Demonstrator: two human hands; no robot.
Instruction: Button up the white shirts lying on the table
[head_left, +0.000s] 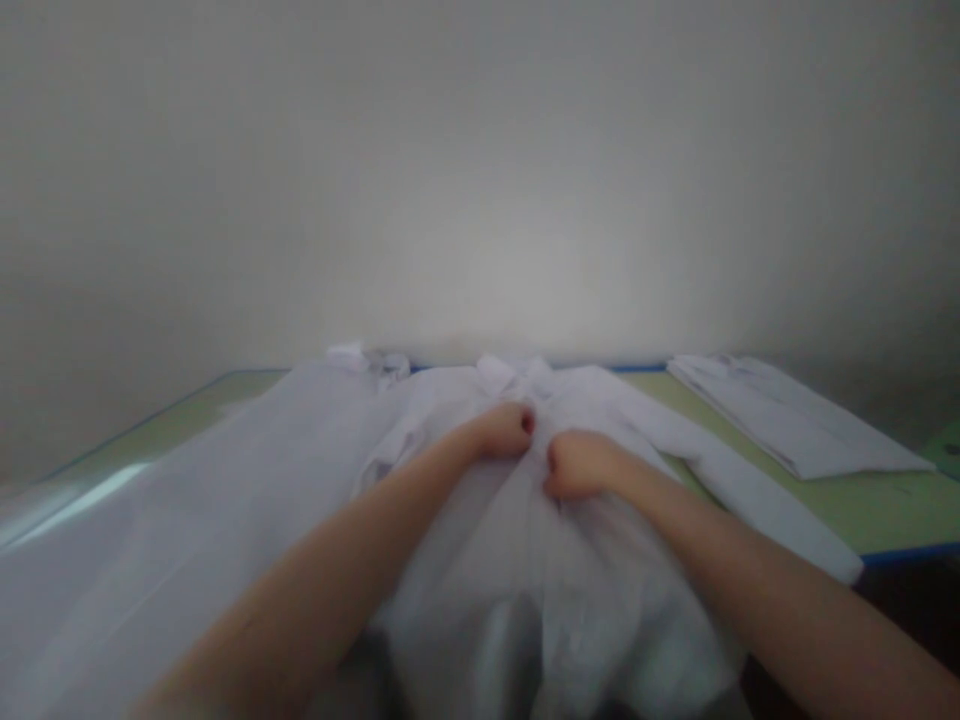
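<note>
A white shirt (592,400) lies spread on a green table (885,500), its collar towards the wall. Both of my hands rest close together on the shirt's front, just below the collar. My left hand (501,432) is closed, fingers curled onto the fabric near the placket. My right hand (579,466) is also closed in a pinch on the fabric, a little to the right. One sleeve (757,495) stretches out to the right across the table. The picture is dim and blurred.
A folded white garment (795,415) lies at the table's back right. More white cloth (195,500) covers the left half of the table. A blue edge (911,553) borders the table. A plain wall stands just behind.
</note>
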